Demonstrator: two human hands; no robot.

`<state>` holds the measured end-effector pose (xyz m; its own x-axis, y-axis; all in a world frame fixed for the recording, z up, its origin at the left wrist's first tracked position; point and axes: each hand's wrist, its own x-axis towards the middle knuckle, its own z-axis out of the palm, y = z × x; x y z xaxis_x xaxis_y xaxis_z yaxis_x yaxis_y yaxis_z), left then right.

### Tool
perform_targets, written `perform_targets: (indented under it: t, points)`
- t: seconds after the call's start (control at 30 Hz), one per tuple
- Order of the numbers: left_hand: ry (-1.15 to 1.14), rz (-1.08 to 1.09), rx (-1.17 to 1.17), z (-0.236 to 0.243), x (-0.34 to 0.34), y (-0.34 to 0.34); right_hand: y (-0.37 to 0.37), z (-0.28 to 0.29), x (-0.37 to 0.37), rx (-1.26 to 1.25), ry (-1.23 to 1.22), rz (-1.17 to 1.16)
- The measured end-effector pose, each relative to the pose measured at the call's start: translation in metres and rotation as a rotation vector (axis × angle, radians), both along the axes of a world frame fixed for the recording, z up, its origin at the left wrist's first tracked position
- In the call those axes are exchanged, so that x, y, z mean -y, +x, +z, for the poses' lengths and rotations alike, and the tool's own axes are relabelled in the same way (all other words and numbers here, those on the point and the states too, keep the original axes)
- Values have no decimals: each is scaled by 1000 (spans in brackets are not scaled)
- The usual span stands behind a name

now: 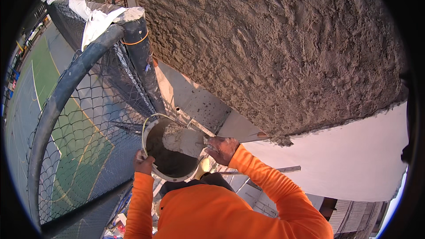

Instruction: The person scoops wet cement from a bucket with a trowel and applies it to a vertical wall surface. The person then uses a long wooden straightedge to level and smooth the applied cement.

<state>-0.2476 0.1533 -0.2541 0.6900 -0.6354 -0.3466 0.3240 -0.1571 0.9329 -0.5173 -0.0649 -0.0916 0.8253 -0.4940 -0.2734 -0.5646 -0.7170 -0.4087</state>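
Observation:
My left hand point(144, 163) is closed on the near-left rim of a round, pale bucket point(173, 179). Dark grey wet mortar point(170, 160) lies inside it. My right hand point(222, 149) grips the handle of a trowel point(193, 142), whose flat metal blade reaches over the bucket's mouth. Lighter mortar covers the far end of that blade. A thin light handle point(164, 115) arches up from the bucket's far edge. Most of the trowel's handle is hidden in my fingers.
A wall point(265, 53) coated in rough mortar rises ahead and right, above a smooth pale surface point(354, 155). At left stands a chain-link fence point(84, 119) with a curved dark pipe frame point(66, 86) and a white cloth point(95, 26). A straight bar point(283, 169) lies below my right forearm.

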Motion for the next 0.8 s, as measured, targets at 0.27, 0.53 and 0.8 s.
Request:
perform_targets:
  t: [0.27, 0.53, 0.8]
  points:
    - [97, 291, 106, -42, -71, 8, 61, 97, 126, 420, 851, 305]
    - [104, 461, 213, -25, -103, 0, 62, 43, 258, 1105, 294, -419]
    - [165, 276, 124, 2, -30, -8, -15, -76, 138, 213, 172, -159]
